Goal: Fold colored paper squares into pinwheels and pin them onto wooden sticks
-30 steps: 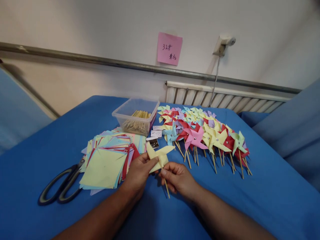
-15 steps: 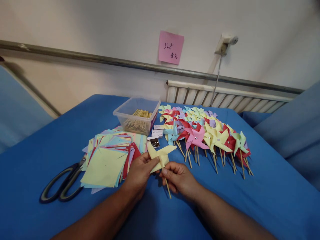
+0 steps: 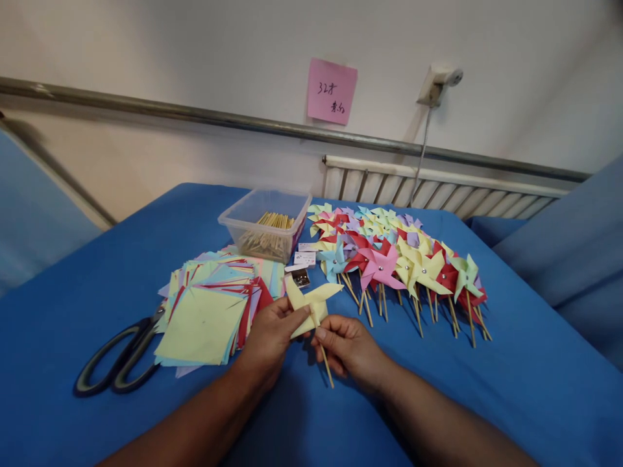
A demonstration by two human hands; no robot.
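My left hand is pinching the yellow pinwheel at its folded centre, while my right hand is gripping its wooden stick just below, over the blue cloth. Nothing has really shifted in the last second; I'm holding steady, so the fastening looks unfinished. Paper squares and scissors are lying left, finished pinwheels right.

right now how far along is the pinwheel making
Done: a large batch of finished pinwheels lies on the blue cloth. In hand: the left hand pinches a yellow pinwheel while the right hand holds its stick. Left: a thick pile of paper squares and a tub of sticks.
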